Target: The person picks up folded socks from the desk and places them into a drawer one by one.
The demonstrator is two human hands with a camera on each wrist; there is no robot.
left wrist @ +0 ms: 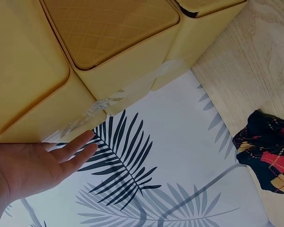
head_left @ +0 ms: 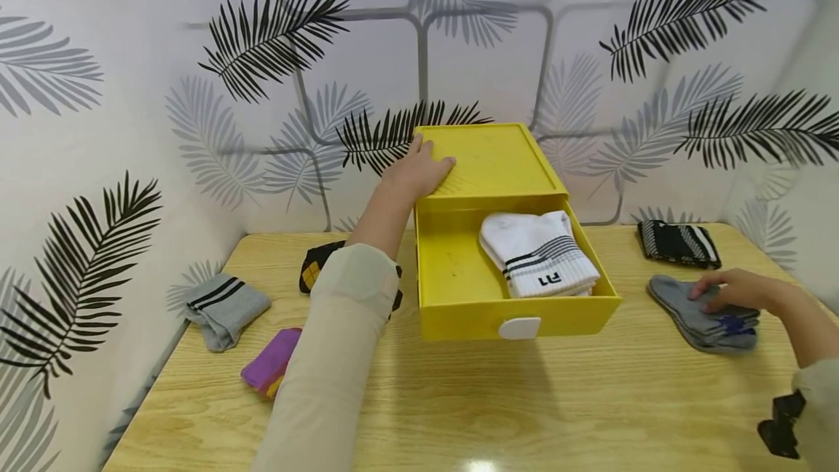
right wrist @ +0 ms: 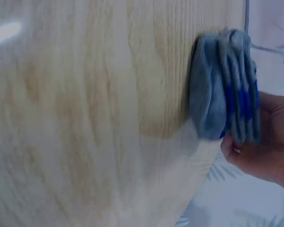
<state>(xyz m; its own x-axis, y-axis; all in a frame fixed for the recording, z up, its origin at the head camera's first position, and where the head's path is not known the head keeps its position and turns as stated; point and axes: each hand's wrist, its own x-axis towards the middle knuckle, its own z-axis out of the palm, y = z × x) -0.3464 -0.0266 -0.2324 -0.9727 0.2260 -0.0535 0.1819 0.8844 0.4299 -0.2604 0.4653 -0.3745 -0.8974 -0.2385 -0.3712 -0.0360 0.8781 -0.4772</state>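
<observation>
A yellow drawer box stands at the middle of the table with its drawer pulled out toward me. Folded white socks with black stripes lie in the drawer's right part. My left hand rests on the box's top at its left edge, and the left wrist view shows its extended fingers beside the box's side wall. On the right, my right hand is over folded grey socks with blue patches, its fingers loosely bent at their top. The right wrist view hides most fingers behind the grey socks.
Left of the box lie a grey striped sock bundle, a purple one and a dark argyle one, the latter two partly behind my left sleeve. Black-and-white socks lie at the back right. A leaf-patterned backdrop borders the table.
</observation>
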